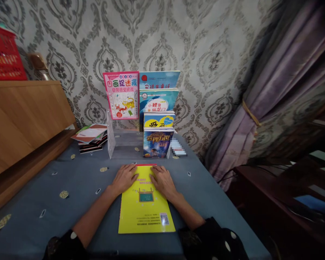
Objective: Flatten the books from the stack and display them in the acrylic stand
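Observation:
A yellow book (144, 213) with a small green chalkboard picture lies flat on the blue tablecloth, and a red strip shows along its far edge. My left hand (125, 177) rests palm down over its far left corner, fingers stretched forward. On the far right corner lies my right hand (163, 180), likewise flat with its fingers extended. Just beyond my fingertips stands a clear display rack (127, 151). It bears a pink book (121, 104) at upper left and a stepped column on the right, with a dark blue book (157, 142) lowest in front.
A stack of books (92, 136) sits left of the rack on the tablecloth (78, 191). A wooden cabinet (29, 115) borders the left, with a red basket (5, 54) on top. A tied purple curtain (249, 104) hangs at right, above a dark red surface (254, 184).

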`<action>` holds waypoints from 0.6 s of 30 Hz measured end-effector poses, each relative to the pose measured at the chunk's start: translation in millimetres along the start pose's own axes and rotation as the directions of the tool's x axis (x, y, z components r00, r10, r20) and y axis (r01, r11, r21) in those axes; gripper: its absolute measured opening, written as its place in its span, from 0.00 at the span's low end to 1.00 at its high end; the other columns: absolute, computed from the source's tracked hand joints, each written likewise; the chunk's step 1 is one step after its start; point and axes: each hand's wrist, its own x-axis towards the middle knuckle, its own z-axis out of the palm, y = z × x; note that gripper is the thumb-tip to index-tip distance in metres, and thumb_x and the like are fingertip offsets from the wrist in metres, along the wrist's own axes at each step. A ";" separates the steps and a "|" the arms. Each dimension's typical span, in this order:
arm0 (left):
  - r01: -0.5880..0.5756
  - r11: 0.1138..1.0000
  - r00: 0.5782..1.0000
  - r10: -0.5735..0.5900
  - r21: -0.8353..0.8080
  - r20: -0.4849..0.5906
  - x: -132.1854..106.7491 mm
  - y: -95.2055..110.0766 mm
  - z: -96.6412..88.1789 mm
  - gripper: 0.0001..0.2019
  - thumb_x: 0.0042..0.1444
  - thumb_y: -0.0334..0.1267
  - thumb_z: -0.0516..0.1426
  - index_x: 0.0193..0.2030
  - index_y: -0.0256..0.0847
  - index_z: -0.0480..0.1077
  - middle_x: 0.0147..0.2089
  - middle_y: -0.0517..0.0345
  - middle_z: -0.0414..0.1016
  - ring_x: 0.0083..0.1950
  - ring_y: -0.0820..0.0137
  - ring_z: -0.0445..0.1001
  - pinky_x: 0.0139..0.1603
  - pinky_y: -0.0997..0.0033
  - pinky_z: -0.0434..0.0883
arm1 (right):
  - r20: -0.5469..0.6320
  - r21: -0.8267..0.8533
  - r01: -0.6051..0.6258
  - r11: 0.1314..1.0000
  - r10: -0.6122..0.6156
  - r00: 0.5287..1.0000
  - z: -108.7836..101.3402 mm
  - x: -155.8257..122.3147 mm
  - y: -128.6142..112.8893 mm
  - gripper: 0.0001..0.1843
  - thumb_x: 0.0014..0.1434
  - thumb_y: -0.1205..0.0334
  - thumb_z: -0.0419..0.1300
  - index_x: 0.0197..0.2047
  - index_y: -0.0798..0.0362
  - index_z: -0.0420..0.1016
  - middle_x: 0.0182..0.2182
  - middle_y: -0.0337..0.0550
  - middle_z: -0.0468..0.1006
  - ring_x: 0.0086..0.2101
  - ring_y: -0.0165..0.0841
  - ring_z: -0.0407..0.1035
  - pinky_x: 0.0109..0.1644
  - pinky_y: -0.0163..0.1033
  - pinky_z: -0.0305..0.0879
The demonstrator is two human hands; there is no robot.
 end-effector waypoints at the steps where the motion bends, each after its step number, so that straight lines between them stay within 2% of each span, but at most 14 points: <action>1: -0.009 1.000 1.000 0.009 -0.007 0.010 0.5 0.0 0.6 0.17 0.67 0.41 0.51 0.58 0.41 0.70 0.62 0.48 0.72 0.61 0.61 0.70 0.61 0.58 0.65 | 0.003 0.001 -0.002 1.000 0.002 1.000 -1.0 0.2 -0.2 0.18 0.65 0.61 0.52 0.56 0.52 0.73 0.57 0.50 0.73 0.53 0.44 0.65 0.52 0.46 0.62; 7: -0.067 0.996 0.993 0.072 -0.053 0.098 9.0 7.0 1.9 0.23 0.68 0.47 0.50 0.65 0.41 0.64 0.67 0.48 0.65 0.68 0.62 0.63 0.67 0.58 0.59 | 0.003 0.049 -0.019 0.999 0.019 1.000 -6.9 1.1 -0.2 0.17 0.64 0.65 0.52 0.54 0.53 0.73 0.53 0.48 0.77 0.50 0.42 0.67 0.52 0.43 0.63; 12: -0.127 0.985 0.972 0.147 -0.118 0.183 20.1 15.3 4.6 0.25 0.68 0.48 0.48 0.68 0.40 0.59 0.71 0.48 0.59 0.72 0.64 0.56 0.71 0.55 0.53 | -0.039 0.163 -0.034 0.986 0.041 0.998 -6.3 2.5 5.0 0.20 0.65 0.67 0.50 0.58 0.55 0.70 0.53 0.48 0.78 0.52 0.40 0.69 0.57 0.41 0.61; 18: -0.163 0.972 0.943 0.204 -0.171 0.263 34.8 22.3 6.5 0.27 0.69 0.49 0.46 0.71 0.41 0.53 0.73 0.49 0.52 0.74 0.62 0.50 0.72 0.51 0.50 | -0.105 0.378 -0.073 0.923 0.121 0.987 0.8 6.5 15.9 0.22 0.67 0.65 0.47 0.61 0.54 0.68 0.54 0.49 0.78 0.52 0.39 0.72 0.56 0.40 0.65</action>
